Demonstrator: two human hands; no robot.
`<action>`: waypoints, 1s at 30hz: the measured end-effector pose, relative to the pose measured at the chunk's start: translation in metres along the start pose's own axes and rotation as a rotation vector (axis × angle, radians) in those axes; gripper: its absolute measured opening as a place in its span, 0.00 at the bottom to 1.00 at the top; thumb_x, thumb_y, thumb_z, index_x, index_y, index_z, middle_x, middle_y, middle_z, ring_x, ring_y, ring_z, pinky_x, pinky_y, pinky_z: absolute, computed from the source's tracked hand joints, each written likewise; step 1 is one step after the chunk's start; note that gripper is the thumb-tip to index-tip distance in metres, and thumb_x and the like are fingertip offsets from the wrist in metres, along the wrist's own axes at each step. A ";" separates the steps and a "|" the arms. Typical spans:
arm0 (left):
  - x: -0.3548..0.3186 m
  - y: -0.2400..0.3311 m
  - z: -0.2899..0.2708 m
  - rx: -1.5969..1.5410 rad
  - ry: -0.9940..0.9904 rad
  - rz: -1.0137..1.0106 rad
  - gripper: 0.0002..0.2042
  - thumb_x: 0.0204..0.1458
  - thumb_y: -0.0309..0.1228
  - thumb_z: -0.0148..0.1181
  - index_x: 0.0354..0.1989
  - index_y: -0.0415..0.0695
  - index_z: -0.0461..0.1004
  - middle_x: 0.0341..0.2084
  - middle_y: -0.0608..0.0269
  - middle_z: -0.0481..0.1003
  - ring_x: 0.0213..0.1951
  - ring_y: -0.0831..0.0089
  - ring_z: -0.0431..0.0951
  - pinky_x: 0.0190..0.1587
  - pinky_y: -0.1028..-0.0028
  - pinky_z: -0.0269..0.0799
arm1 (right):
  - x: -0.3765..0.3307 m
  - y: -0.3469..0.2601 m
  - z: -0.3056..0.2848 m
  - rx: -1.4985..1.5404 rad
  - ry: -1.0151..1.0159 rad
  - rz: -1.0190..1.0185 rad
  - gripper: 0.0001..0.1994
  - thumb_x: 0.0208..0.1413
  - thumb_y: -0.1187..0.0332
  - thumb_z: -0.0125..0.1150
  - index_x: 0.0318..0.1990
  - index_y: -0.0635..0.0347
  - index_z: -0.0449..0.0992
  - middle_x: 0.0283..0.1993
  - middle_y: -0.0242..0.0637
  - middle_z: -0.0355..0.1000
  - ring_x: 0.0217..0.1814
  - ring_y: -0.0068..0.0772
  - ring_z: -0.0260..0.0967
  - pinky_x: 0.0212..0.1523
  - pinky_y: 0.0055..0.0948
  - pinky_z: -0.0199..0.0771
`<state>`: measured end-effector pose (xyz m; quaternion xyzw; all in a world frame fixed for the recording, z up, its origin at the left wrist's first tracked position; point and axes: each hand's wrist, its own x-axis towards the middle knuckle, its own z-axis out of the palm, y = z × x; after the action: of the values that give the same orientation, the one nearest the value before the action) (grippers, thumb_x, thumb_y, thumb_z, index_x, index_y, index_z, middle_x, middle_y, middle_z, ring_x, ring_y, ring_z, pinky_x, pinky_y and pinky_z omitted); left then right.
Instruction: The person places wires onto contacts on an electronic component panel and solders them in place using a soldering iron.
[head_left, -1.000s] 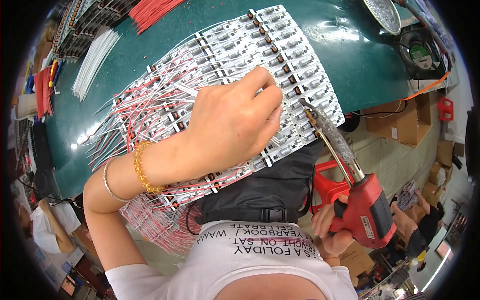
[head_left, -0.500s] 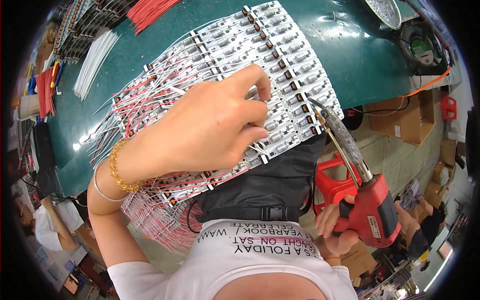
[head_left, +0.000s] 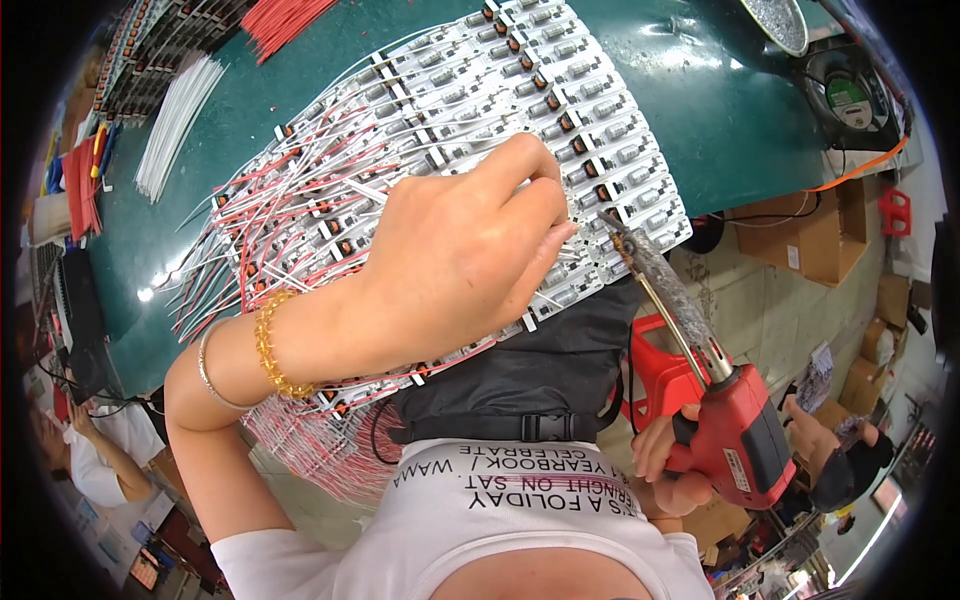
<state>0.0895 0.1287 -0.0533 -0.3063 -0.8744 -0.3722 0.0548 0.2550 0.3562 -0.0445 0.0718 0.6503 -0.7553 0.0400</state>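
A panel of white circuit boards (head_left: 620, 128), set with grey cylindrical parts and black-and-orange parts, lies across the table edge. Many red and white wires (head_left: 310, 190) trail from its left side. Over the panel, my left hand (head_left: 470, 250) is closed with its fingertips drawn together; whatever they pinch is hidden or too small to name. A red trigger-style soldering gun (head_left: 738, 440) is gripped in my right hand (head_left: 668, 465). Its tip rests close to the boards, a little right of my left fingertips; I cannot tell whether it touches them.
On the green table (head_left: 740, 140) lie bundles of white wires (head_left: 180, 130) and red wires (head_left: 285, 22). A metal dish (head_left: 778, 22) and a small black fan (head_left: 850, 100) stand far right. Below are a red stool (head_left: 660, 365) and a cardboard box (head_left: 810, 235). Other people sit farther off.
My left hand has shifted right and its fingers have drawn closer together. The soldering gun's tip has moved slightly left and down, nearer those fingers. The panel has shifted slightly.
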 end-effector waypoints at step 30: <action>0.005 0.012 -0.002 0.059 -0.043 0.018 0.04 0.44 0.19 0.60 0.26 0.38 0.71 0.29 0.57 0.69 0.24 0.64 0.72 0.25 0.71 0.67 | 0.006 -0.003 -0.018 -0.476 -0.180 -0.214 0.29 0.42 0.69 0.71 0.49 0.70 0.64 0.30 0.35 0.73 0.31 0.26 0.72 0.34 0.25 0.71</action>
<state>0.0922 0.1360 -0.0429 -0.3202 -0.8833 -0.3390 0.0481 0.2499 0.3745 -0.0446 -0.0763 0.8072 -0.5844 0.0333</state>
